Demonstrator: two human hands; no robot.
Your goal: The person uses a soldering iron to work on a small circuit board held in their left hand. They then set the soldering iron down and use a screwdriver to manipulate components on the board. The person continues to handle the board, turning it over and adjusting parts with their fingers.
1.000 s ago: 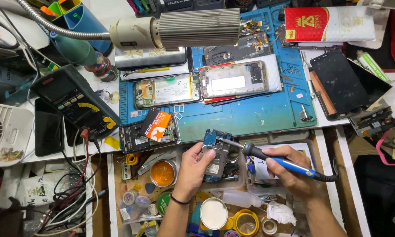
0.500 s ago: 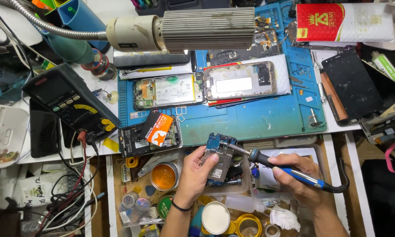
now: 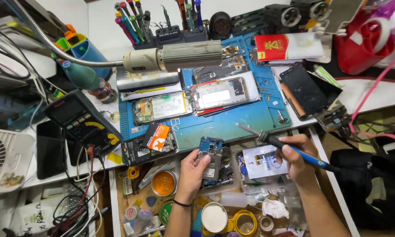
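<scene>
My left hand (image 3: 191, 174) grips a small blue phone circuit board (image 3: 210, 159) upright above an open drawer. A blue-handled soldering iron (image 3: 289, 147) is in my right hand (image 3: 297, 159), its metal tip pointing up-left over the edge of the blue work mat (image 3: 232, 120). The tip is apart from the board, a little to its right. On the mat lie two opened phones, one with a green board (image 3: 163, 106) and one with a silver frame (image 3: 218, 94). A third opened phone with an orange tag (image 3: 150, 142) lies at the mat's front left corner.
A gooseneck lamp (image 3: 175, 58) hangs over the mat. A black multimeter (image 3: 81, 121) with red leads sits left, by a white fan (image 3: 4, 160). A black screen panel (image 3: 305, 91) lies right. The drawer holds an orange flux tin (image 3: 164, 182) and small jars. Screwdrivers (image 3: 136, 22) stand at the back.
My right hand has drawn the soldering iron away to the right, off the board. The view has tilted up, showing more of the bench's back. My left hand still holds the board.
</scene>
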